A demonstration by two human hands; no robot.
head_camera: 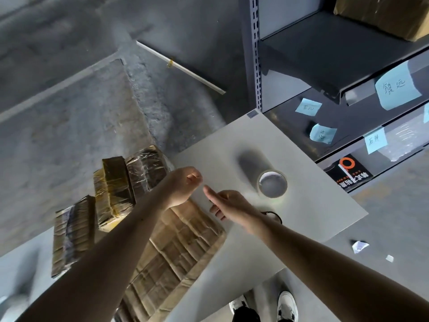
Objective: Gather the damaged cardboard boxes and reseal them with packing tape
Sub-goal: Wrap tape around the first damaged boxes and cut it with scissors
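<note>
Left of tape roll (pixel 272 183), on counter (pixel 313 205): flattened cardboard box (pixel 181 247), creased and worn; further left, three taped boxes (pixel 116 187) on edge. Betw. box and roll: left hand (pixel 183 184), curled to a fist, nothing visible in it. Just near side of roll: right hand (pixel 232 208), loose, thumb out, empty. Prob. light, floppy, weak at creases; best to grip by both long edges, not mid-panel.

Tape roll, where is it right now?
In the head view, the tape roll stands on the white table, right of centre, just beyond the right hand and close to the metal shelving.
</note>
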